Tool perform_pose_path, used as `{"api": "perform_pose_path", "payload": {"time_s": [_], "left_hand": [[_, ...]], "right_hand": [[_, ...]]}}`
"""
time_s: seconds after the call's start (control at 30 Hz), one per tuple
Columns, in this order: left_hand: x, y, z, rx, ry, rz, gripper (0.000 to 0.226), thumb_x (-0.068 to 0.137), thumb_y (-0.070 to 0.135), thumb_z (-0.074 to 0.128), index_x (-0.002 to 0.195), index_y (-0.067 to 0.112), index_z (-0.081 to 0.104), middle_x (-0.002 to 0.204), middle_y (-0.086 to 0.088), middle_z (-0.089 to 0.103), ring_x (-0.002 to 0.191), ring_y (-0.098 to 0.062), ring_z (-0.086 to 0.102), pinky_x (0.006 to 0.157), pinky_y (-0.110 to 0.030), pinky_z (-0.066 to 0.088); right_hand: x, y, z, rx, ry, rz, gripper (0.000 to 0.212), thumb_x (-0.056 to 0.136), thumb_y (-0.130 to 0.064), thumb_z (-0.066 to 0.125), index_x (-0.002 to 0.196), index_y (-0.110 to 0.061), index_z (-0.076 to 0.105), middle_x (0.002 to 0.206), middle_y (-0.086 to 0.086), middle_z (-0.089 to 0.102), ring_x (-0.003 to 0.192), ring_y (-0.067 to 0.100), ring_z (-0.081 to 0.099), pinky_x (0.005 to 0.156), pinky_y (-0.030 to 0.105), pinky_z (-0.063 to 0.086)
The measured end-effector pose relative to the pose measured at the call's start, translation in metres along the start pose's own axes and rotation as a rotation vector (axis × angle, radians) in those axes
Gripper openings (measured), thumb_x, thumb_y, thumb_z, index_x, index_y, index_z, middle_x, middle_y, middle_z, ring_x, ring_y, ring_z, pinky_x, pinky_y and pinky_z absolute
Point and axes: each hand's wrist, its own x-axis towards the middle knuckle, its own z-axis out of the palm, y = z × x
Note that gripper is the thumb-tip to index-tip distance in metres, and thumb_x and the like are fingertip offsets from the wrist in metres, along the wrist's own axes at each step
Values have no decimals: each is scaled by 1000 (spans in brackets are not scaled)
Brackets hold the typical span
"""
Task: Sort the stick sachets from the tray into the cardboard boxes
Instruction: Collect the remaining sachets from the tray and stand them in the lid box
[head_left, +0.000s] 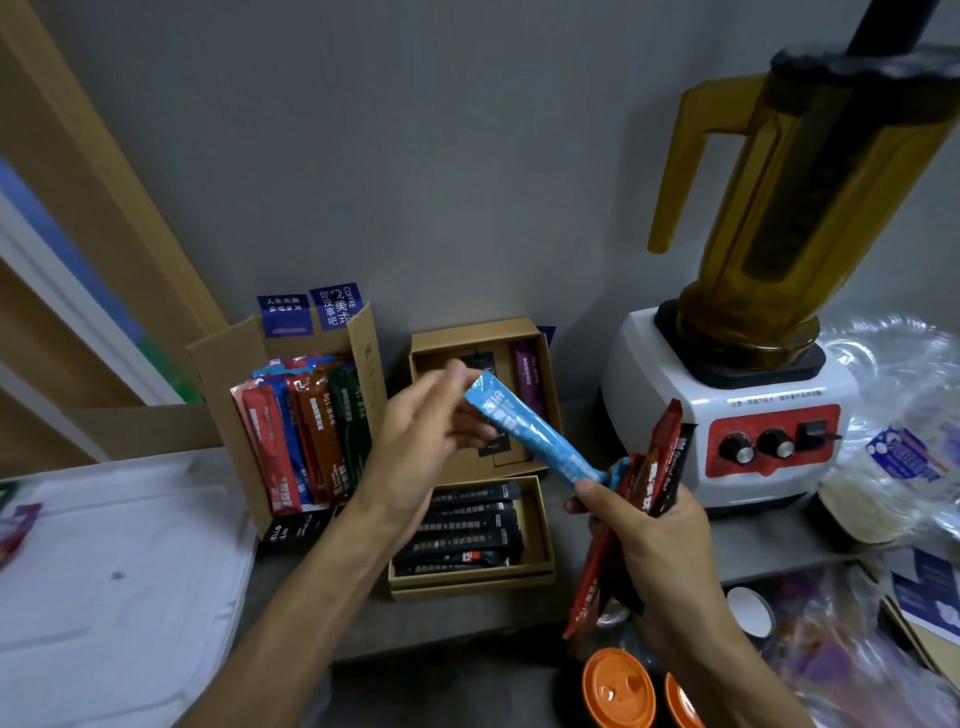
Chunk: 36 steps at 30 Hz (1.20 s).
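1. Sachets fill my right hand: a fanned bunch of red and dark sticks, clamped in my fist, their lower ends poking out below my palm.
2. One light blue sachet rises from that bunch, tilted up toward my left; it is long, narrow and glossy, with white print and a crimped top end.
3. My left hand pinches the blue stick's top between thumb and fingertips, the other fingers loosely curled.
4. Just beyond my left hand, a shallow cardboard box holds a purple sachet along its far side.
5. Beneath both wrists, another shallow box is packed with black sachets lying flat in a stack.
6. Left of my left hand, a taller open carton stands crammed with upright red, blue, brown and green sticks.
7. Further left lies the white tray, a purple sachet at its edge.
8. Right of my right hand stands a blender with an amber jug.
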Motion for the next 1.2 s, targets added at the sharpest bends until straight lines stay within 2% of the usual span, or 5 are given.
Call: {"api": "perform_pose_path", "payload": {"time_s": [0.37,0.57,0.87,1.07,1.2], "left_hand": [[2,5,0,273,-50,-41,11,92,10,67,102,14,67,96,-6,74,80,-13,72,66,-25,56],[3,17,-11,1134,-393,115,30,91,37,65,120,43,60,113,23,57,105,6,54,84,-19,44],[29,-10,14,924,-346,118,16,97,24,62,85,34,68,86,15,68,84,7,60,72,-15,39],[22,-15,24,688,-396,104,21,101,25,54,100,20,74,86,6,71,76,1,62,67,-13,46],[24,-15,14,957,-382,162,12,94,34,64,102,29,72,89,4,70,76,-11,62,69,-28,51]], "right_hand": [[16,0,-8,101,28,-15,22,85,-14,74,106,-9,67,83,11,76,79,19,73,78,34,53],[22,-4,-17,-123,-81,-111,18,83,-9,76,97,-14,66,82,-1,74,75,10,70,65,22,55],[36,-6,-8,-64,-108,-149,8,84,-4,75,83,-10,70,72,1,71,67,9,66,63,19,54],[56,-11,8,20,16,-125,8,86,-4,73,84,-9,66,71,4,69,68,16,69,65,30,57],[60,-13,10,1,-31,-136,10,87,-8,73,95,-5,67,79,7,73,74,18,73,66,27,57]]}}
